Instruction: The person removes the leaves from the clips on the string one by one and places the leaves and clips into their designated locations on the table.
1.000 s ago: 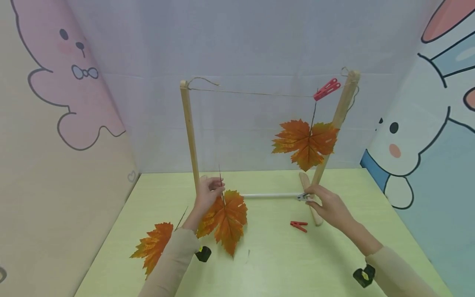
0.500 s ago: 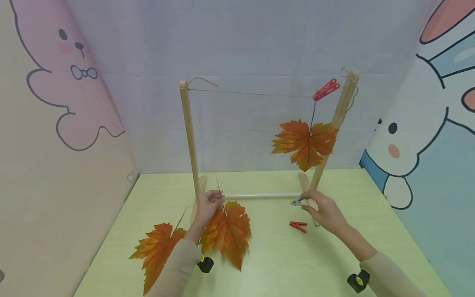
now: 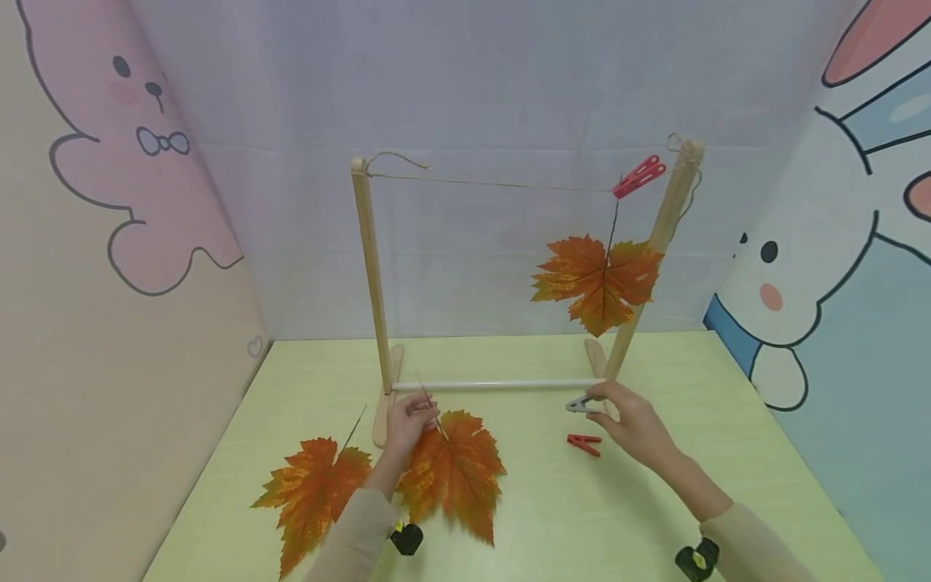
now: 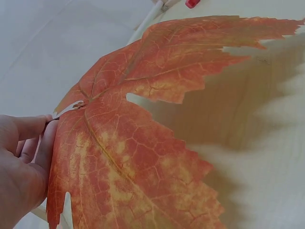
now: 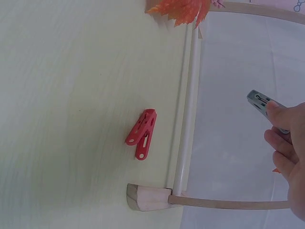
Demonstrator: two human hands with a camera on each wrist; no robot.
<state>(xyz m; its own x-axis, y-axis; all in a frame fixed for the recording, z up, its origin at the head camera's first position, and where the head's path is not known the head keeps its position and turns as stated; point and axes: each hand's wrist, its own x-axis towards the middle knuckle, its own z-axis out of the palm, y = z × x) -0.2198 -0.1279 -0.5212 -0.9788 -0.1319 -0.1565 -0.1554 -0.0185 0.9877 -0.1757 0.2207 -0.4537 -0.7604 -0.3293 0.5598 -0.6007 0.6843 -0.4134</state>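
My left hand (image 3: 409, 427) pinches the thin stem of an orange maple leaf (image 3: 458, 477), which hangs tilted over the table's middle; the left wrist view shows the leaf (image 4: 124, 143) spreading away from the fingertips. My right hand (image 3: 634, 422) holds a grey clothespin (image 3: 579, 404) between thumb and fingers, in front of the frame's right foot. In the right wrist view the grey clothespin (image 5: 259, 100) points away from the hand. Below it on the table lies a red clothespin (image 3: 584, 444). Another orange leaf (image 3: 313, 493) rests left of my left hand.
A wooden frame with two posts (image 3: 372, 275) and a white crossbar (image 3: 502, 384) stands at the back. Twine (image 3: 494, 183) runs between the post tops. A pink clothespin (image 3: 638, 177) on it holds a hanging leaf (image 3: 600, 279) near the right post.
My left hand has come down and nearer with the leaf, which now tilts to the right. My right hand has moved slightly left and nearer with the grey clothespin.
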